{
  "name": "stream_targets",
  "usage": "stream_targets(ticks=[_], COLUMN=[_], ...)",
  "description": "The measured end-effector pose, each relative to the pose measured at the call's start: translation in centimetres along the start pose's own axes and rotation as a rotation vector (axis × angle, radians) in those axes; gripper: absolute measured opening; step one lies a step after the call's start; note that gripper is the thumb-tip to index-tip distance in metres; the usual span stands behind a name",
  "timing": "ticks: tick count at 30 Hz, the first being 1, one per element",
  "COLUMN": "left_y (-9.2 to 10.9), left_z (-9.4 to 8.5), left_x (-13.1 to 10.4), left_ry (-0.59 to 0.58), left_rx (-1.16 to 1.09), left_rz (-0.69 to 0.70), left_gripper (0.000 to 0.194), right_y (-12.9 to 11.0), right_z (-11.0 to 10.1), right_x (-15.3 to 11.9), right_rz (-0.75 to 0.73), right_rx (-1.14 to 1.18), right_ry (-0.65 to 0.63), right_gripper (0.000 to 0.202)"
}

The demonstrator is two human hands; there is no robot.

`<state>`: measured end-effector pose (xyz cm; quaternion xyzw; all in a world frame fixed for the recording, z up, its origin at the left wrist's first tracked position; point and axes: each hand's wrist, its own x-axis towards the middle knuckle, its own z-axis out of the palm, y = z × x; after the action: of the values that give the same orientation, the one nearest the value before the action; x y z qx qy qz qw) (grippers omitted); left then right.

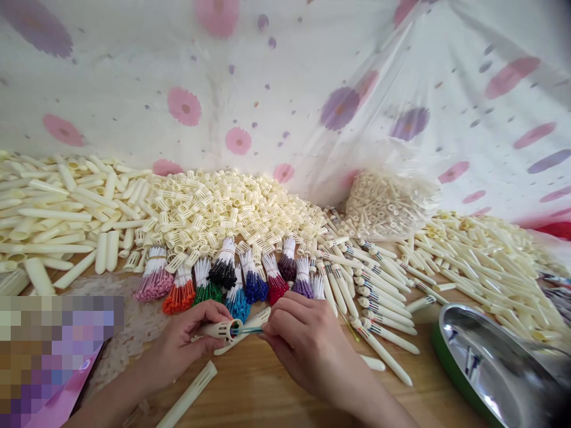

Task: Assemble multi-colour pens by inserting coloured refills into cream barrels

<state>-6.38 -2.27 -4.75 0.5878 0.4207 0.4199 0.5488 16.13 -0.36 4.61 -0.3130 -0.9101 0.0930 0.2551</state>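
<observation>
Left hand closed around a cream slotted plastic pen barrel, open end facing right, just in front of the row of coloured refill bundles. Right hand pinches thin refills entering that barrel. Bundles counted: about ten, pink to purple. Right of them, green-rimmed steel bowl on wooden table. No legible writing.

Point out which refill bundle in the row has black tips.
The black bundle, fourth from the left, between the green bundle and the blue bundle. It is the only dark one; the rest are brightly coloured.
</observation>
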Motion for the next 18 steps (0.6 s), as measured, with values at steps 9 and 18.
stream_targets(ticks=[9, 18], left_y=[0.6, 0.3], left_z=[0.2, 0.3], left_x=[0.0, -0.2], left_ry=[0.015, 0.142], left_rx=[0.112, 0.056], left_rz=[-0.041, 0.004], left_gripper=[0.011, 0.013], right_y=[0.5, 1.7], right_z=[-0.1, -1.3], right_x=[0.1, 0.2], right_rz=[-0.084, 0.035], right_rx=[-0.059, 0.099], right_ry=[-0.048, -0.017], right_gripper=[0.022, 0.009])
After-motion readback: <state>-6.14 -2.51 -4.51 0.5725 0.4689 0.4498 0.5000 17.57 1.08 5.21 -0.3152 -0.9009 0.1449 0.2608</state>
